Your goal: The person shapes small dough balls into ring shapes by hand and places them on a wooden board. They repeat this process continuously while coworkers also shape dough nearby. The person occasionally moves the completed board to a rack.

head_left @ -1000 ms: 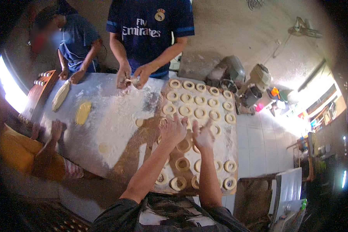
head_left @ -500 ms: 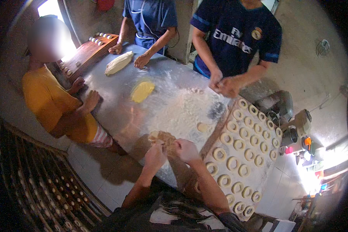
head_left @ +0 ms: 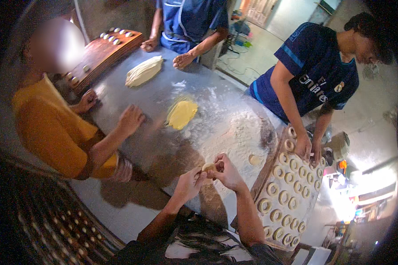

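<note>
Above the near side of the metal table (head_left: 159, 150), a small pale piece of dough (head_left: 208, 167) is pinched between my two hands. My left hand (head_left: 189, 183) grips it from the left with bent fingers. On its other side, my right hand (head_left: 227, 173) has its fingers curled against it. Part of the dough is hidden by the fingers. Loose flour (head_left: 239, 137) covers the tabletop beyond my hands, and a flat dough disc (head_left: 254, 159) lies in it, to the right.
A floured board (head_left: 269, 216) with rows of dough rings borders the table's right side; a co-worker's hands (head_left: 308, 148) are over it. Yellow dough or fat (head_left: 181, 114) and a long dough mass (head_left: 144, 71) lie farther back. Another person's hand (head_left: 131, 120) rests at left.
My view has shifted. The co-worker in dark blue has moved right, hands now at the ring board. The hand of the person in yellow reaches farther over the table. My hands still hold dough.
</note>
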The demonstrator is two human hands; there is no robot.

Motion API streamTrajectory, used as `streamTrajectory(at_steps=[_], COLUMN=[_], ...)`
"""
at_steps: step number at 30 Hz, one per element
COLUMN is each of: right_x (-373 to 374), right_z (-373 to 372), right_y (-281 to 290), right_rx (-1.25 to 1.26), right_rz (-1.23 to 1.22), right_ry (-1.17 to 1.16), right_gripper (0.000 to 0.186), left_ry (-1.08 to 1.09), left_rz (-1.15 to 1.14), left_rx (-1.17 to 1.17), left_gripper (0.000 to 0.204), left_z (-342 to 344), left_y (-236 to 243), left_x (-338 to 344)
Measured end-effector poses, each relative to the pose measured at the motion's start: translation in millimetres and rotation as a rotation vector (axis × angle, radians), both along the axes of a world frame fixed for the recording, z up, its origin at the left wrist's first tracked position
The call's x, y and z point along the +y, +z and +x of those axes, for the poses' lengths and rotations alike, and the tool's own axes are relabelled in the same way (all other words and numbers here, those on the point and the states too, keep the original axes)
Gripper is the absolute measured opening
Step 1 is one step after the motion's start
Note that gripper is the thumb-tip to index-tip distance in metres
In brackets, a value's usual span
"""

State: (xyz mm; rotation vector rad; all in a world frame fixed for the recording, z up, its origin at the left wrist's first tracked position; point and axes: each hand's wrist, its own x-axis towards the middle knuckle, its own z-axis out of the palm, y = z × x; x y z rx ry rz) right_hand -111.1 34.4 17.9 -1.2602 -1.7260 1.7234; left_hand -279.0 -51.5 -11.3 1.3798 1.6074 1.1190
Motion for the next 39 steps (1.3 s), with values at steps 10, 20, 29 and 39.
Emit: streamTrajectory(at_steps=[10, 20, 29, 39], right_x=[-3.6, -27.7, -76.4, -126.7], right_z=[-20.0, 54.3, 181.4, 372.6], right_y=[-4.5, 4.2, 64.2, 45.6], right_rx=[-0.219, 1.025, 0.857, 0.619], right_rz=[0.682, -0.199, -0.010, 0.131], right_ry=[-0.448, -0.282, -0.513, -0.569], right_gripper=[0.045, 0.040, 0.059, 0.042], left_ry=[-0.120, -0.037, -0.232, -0.421], left_rz=[0.147, 0.086, 0.271, 0.207], left_rx=[0.139, -1.343, -0.223, -0.057], left_gripper=[0.034, 0.021, 0.029, 0.022], left_z=[8.3, 76.7, 222.4, 419.6], left_y=[58.9, 24.9, 62.4, 72.0], left_x=[31.7, 42.8, 24.2, -14.7])
